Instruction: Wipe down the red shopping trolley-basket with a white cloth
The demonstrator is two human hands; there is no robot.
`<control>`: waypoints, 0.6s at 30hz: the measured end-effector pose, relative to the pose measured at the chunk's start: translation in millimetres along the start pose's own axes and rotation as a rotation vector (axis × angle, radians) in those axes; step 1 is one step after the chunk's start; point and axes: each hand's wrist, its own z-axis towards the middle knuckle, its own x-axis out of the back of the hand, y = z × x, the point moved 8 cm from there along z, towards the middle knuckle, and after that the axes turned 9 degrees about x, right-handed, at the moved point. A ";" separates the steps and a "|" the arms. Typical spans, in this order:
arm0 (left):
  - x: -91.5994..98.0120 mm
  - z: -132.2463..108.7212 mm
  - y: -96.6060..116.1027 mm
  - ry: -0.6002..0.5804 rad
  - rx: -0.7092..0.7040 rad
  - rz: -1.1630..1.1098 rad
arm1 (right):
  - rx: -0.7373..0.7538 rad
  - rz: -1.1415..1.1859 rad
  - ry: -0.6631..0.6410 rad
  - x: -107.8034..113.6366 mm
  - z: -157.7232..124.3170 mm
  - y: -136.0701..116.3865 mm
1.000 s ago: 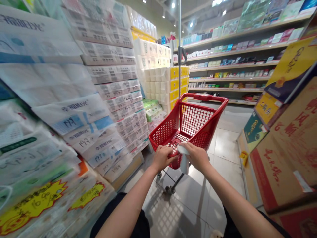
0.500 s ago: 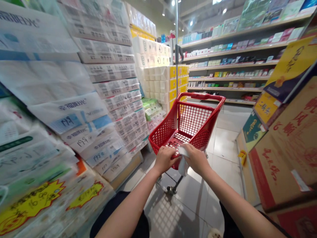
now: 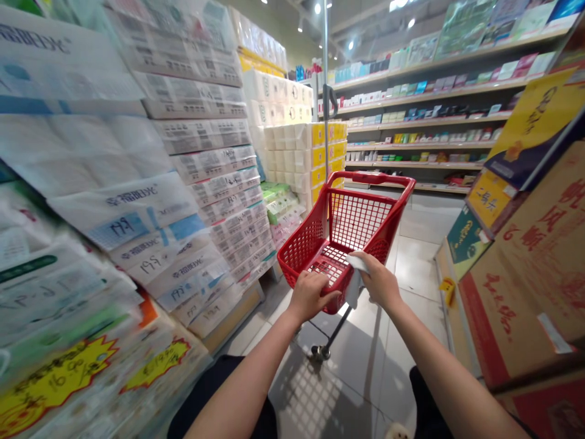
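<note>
A red shopping cart (image 3: 361, 214) with a lattice basket stands in front of me, its near rim low and its push bar at the far end. My left hand (image 3: 312, 295) is closed over the near rim, fingers on the inner side and thumb along the edge. In my right hand (image 3: 378, 281) a white cloth (image 3: 354, 286) is pinched and pressed against the rim at the near right corner. The cloth hangs down outside the basket. My right fingertips are partly hidden behind it.
Tall stacks of packaged tissue paper (image 3: 201, 116) line the left side. Cardboard boxes (image 3: 539, 262) are piled on the right. A metal pole (image 3: 326, 49) rises behind the cart, and stocked shelves (image 3: 420, 122) cover the back. Pale floor tiles (image 3: 411, 341) lie between.
My right hand has slid to the right along the rim with the cloth, away from my left hand. My left hand stays on the rim, its thumb now pointing further right.
</note>
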 end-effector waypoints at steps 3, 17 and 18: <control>2.4 0.1 1.6 -0.099 -0.112 -0.036 | -0.015 -0.016 0.006 -0.2 1.6 8.3; 5.4 9.8 -51.9 0.053 0.062 0.233 | 0.080 -0.138 -0.050 -12.0 -14.9 -29.2; 5.5 10.1 -51.0 0.055 0.061 0.235 | 0.112 -0.167 -0.070 -15.0 -20.5 -39.6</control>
